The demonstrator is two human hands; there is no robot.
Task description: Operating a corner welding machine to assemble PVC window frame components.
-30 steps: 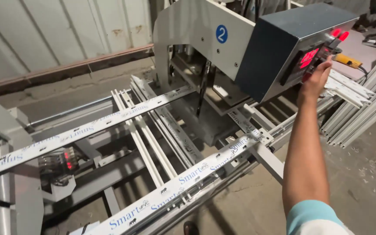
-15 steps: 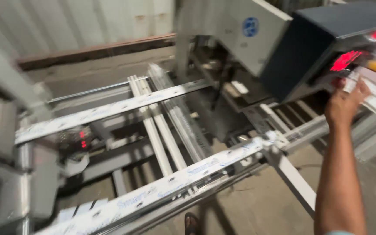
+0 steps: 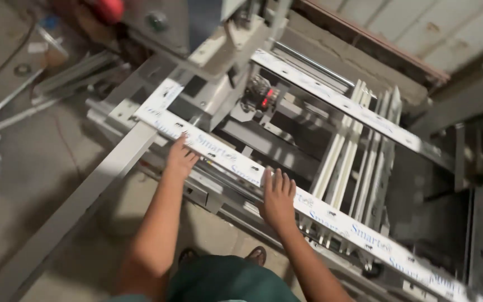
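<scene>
Your right hand (image 3: pixel 278 198) is leaving the control box; both hands, left hand (image 3: pixel 181 159) too, are now resting on the white profile strip (image 3: pixel 308 210).

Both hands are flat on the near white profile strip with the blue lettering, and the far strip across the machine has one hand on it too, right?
Not quite. The head view shows the left hand and right hand both resting on the near white profile strip, as you say, but the far strip has no hand on it.
</scene>
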